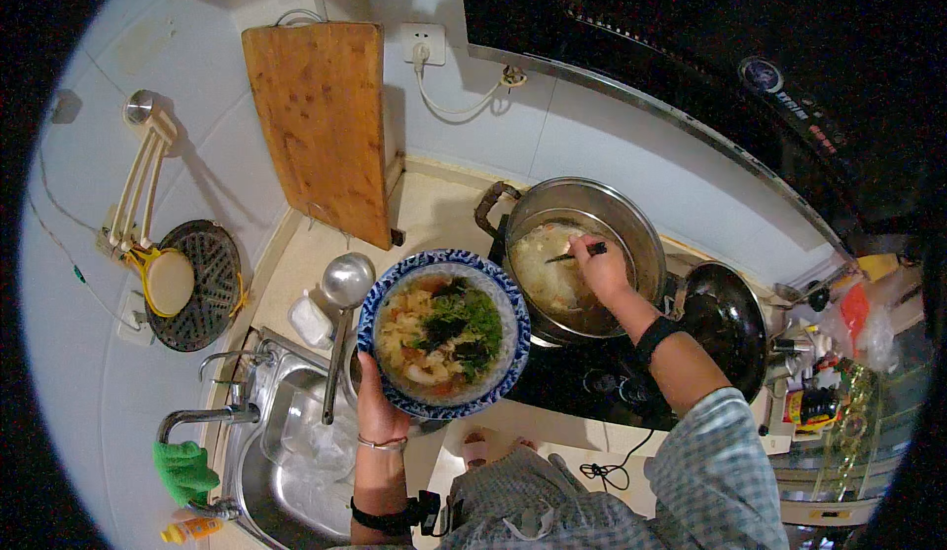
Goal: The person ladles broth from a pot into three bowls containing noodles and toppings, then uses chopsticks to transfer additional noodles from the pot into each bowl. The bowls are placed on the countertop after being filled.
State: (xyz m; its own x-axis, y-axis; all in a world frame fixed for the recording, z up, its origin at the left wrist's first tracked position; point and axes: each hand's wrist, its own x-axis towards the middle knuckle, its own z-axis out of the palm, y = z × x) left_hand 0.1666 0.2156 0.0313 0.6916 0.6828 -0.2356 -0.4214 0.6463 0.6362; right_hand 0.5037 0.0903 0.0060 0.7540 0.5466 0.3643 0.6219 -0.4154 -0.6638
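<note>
My left hand [381, 402] holds a blue-and-white patterned bowl [444, 260] by its left rim. In the bowl is soup [414, 343] with egg, reddish pieces, dark flakes and chopped green herbs. Over the large stainless steel pot [647, 239], my right hand [601, 272] grips a thin black utensil [562, 258]; its exact kind is unclear. Pale, cloudy broth [536, 269] with bits in it fills the bottom of the pot. The pot stands on a black cooktop [570, 380], and my right wrist passes above its near rim.
A steel ladle [348, 284] lies left of the bowl, its handle reaching over the sink [296, 476]. Against the wall leans a wooden cutting board [318, 128]. A dark wok [721, 328] sits right of the pot. The range hood [666, 54] overhangs the back.
</note>
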